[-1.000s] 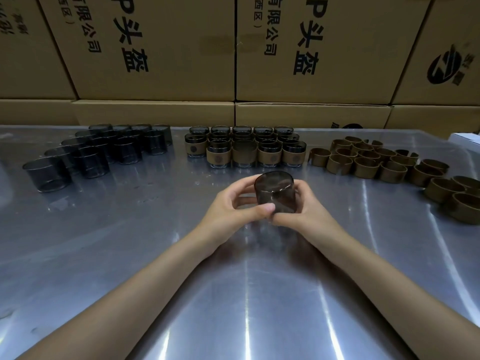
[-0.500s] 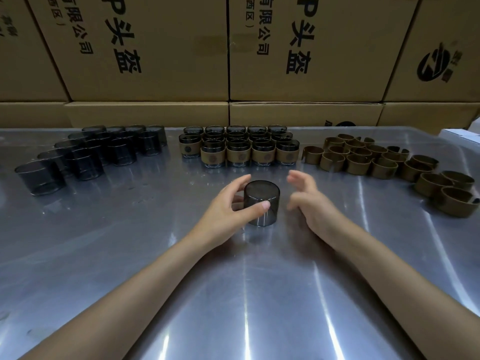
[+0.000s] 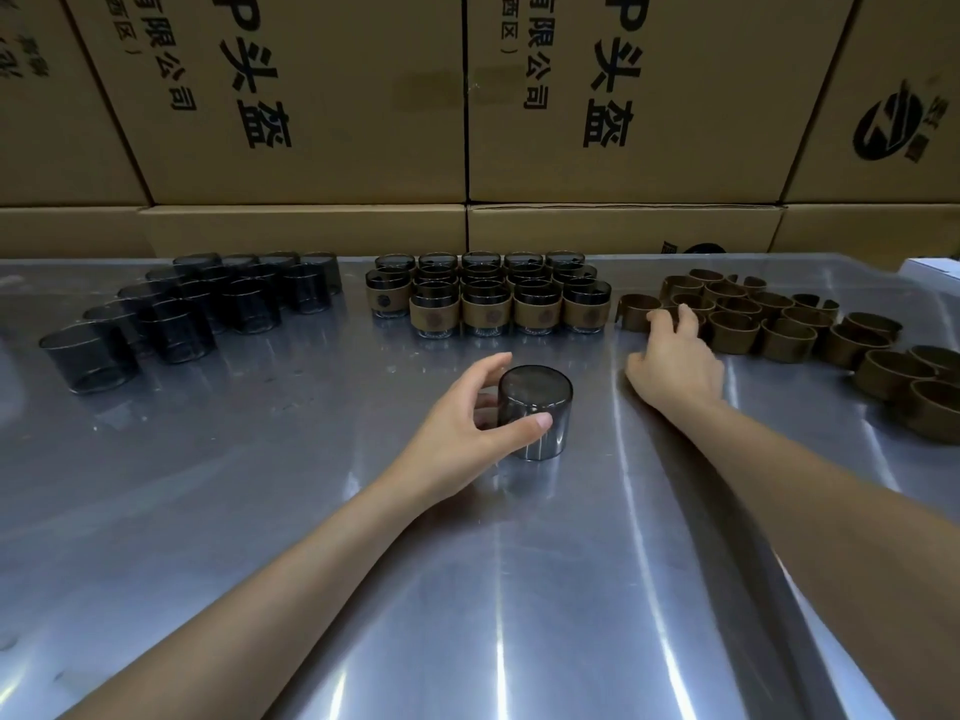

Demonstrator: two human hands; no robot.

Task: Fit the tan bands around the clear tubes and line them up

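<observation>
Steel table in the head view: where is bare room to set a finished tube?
Bare steel table lies nearer than the left hand gripping a smoky clear tube. Crowded far edge: bare tubes, banded tubes, loose tan bands under the right hand.

One smoky clear tube stands alone on the worktop. Four banded tubes form the front row of a group several rows deep; the unbanded tubes and loose tan bands overlap too much to count exactly. Two hands are out.
</observation>
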